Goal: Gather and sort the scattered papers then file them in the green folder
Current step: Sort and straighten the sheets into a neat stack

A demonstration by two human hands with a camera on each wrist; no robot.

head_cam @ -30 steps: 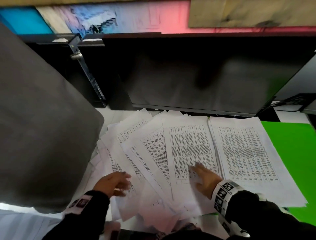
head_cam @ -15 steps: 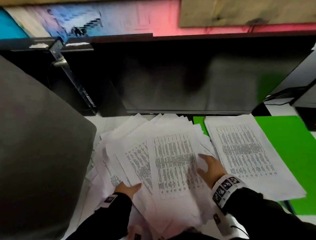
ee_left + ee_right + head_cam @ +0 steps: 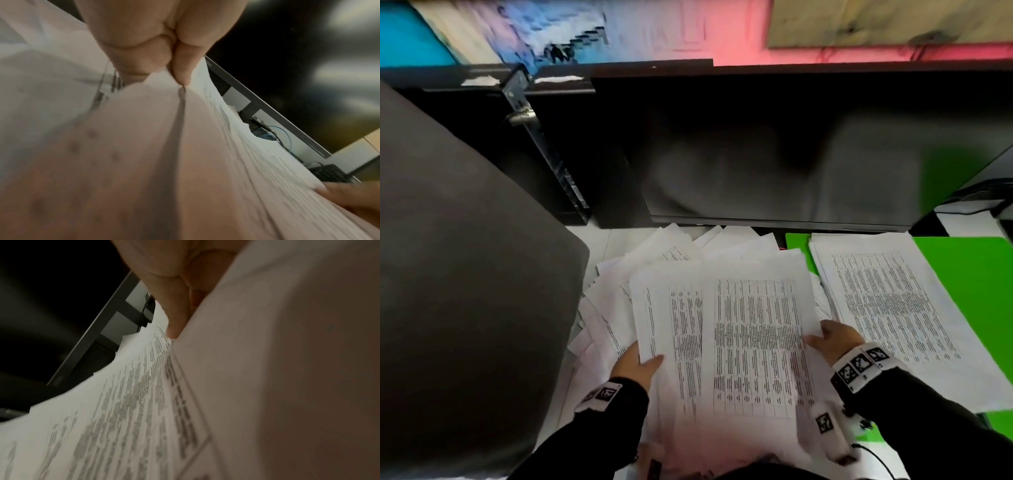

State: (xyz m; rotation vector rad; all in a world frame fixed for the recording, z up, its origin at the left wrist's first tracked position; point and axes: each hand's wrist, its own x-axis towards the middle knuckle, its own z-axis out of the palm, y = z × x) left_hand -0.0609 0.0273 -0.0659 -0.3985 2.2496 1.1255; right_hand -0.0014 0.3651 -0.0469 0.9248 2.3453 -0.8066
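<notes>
A loose bundle of printed papers (image 3: 739, 329) is gathered at the desk's middle. My left hand (image 3: 640, 363) grips its left edge, thumb on top, fingers hidden underneath. My right hand (image 3: 832, 337) grips the right edge the same way. In the left wrist view the thumb (image 3: 180, 71) pinches the papers (image 3: 144, 146). In the right wrist view a fingertip (image 3: 174, 321) presses the printed sheets (image 3: 123, 402). The open green folder (image 3: 969, 301) lies to the right. A separate stack of printed sheets (image 3: 893, 315) lies on it.
A dark monitor (image 3: 791, 154) stands right behind the papers. A large grey cushioned mass (image 3: 465, 274) fills the left side. More white sheets (image 3: 602, 301) stick out under the bundle on the left. A black cable (image 3: 873, 455) runs near my right wrist.
Both hands moved from pressing flat on the fanned sheets to gripping their edges. The fanned papers were pulled together to the left into one bundle, uncovering the folder's left part.
</notes>
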